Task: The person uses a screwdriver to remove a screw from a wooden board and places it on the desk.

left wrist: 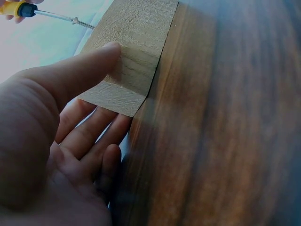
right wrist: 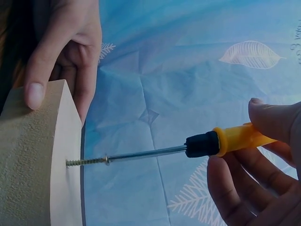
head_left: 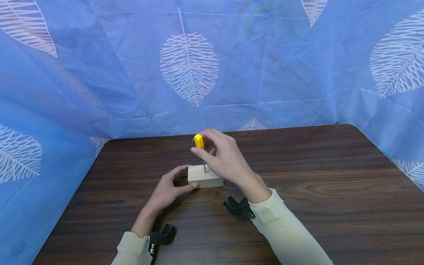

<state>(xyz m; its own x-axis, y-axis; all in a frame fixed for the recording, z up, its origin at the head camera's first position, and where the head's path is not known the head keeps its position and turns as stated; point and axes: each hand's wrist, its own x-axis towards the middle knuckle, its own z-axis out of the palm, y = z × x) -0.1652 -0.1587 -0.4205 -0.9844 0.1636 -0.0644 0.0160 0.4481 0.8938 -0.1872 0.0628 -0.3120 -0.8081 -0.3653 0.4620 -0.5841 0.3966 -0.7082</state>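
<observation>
A pale wooden block (head_left: 206, 182) lies on the dark wood-grain table (head_left: 314, 176). From its top face a screw (right wrist: 87, 161) stands up, its threads partly showing above the wood. My right hand (head_left: 228, 156) grips the yellow handle of a screwdriver (head_left: 199, 141) between thumb and fingers. The screwdriver's metal shaft meets the screw head, nearly in line with it. At the block's left end my left hand (head_left: 169, 189) holds it, thumb on the near face and fingers around the far side, as the left wrist view (left wrist: 89, 127) also shows.
Each wrist wears a black camera mount, one by the left sleeve (head_left: 162, 235) and one by the right sleeve (head_left: 238, 207). Behind the table hangs a blue cloth (head_left: 132, 73) with white leaf prints. The table's far edge runs just beyond the hands.
</observation>
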